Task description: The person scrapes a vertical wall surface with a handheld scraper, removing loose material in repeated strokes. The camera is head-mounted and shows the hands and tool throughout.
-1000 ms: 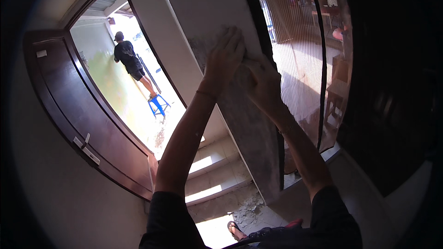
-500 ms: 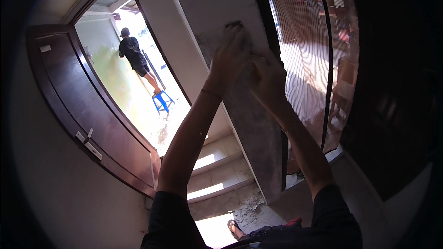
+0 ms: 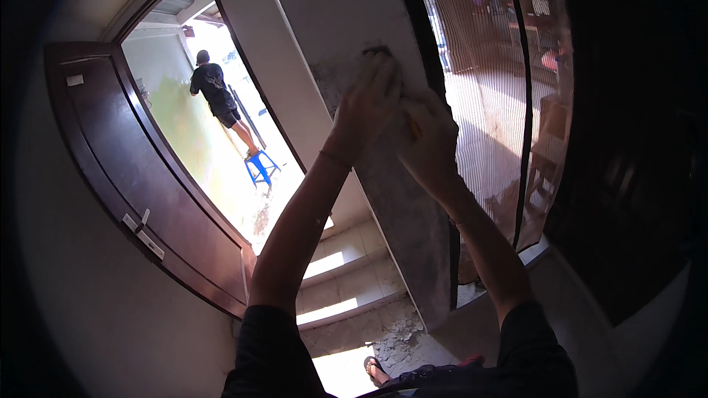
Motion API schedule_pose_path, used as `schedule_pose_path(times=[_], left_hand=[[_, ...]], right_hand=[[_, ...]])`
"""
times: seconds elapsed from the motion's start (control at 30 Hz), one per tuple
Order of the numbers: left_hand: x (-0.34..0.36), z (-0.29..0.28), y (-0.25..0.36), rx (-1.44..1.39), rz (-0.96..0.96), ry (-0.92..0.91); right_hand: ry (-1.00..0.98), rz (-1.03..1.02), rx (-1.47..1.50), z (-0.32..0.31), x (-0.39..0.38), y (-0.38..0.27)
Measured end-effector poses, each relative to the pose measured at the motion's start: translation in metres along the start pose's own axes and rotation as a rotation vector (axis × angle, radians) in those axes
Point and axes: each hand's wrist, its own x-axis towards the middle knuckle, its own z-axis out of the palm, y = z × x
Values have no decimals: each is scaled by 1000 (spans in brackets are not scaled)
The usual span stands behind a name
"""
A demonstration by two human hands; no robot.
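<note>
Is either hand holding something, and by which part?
The right hand seems to hold a yellowish thing, mostly hidden; which part cannot be told. Left hand: too blurred to tell.

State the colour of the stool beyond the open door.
The stool is blue; it shows best in the head view.

1. Floor (image 3: 429,348): grey, at the foot of the steps (image 3: 369,280); a sandalled foot (image 3: 375,371) rests on it.
2. Just below the steps, a rough, flaky grey patch (image 3: 398,339); loose bits or broken surface, cannot tell.
3. Sunlight lies below the steps and in bands across them.
4. Beyond the steps, bright ground (image 3: 274,210) carries a blue stool (image 3: 258,157); a person (image 3: 215,92) stands on it.
</note>
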Motion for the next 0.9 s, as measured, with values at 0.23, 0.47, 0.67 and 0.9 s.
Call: schedule_pose_path(times=[0.23,0.47,0.67,0.9], left_hand=[[5,0,-3,39,22,27],[3,4,-8,23,-11,-24],[-6,8,-1,-45,-18,-4],[-16,7,9,31,-14,-69]], right_hand=[[6,-19,19,4,2,4],[26,-42,40,7,6,7],[18,51,24,3,-8,-2],[0,126,-12,1,-23,-7]])
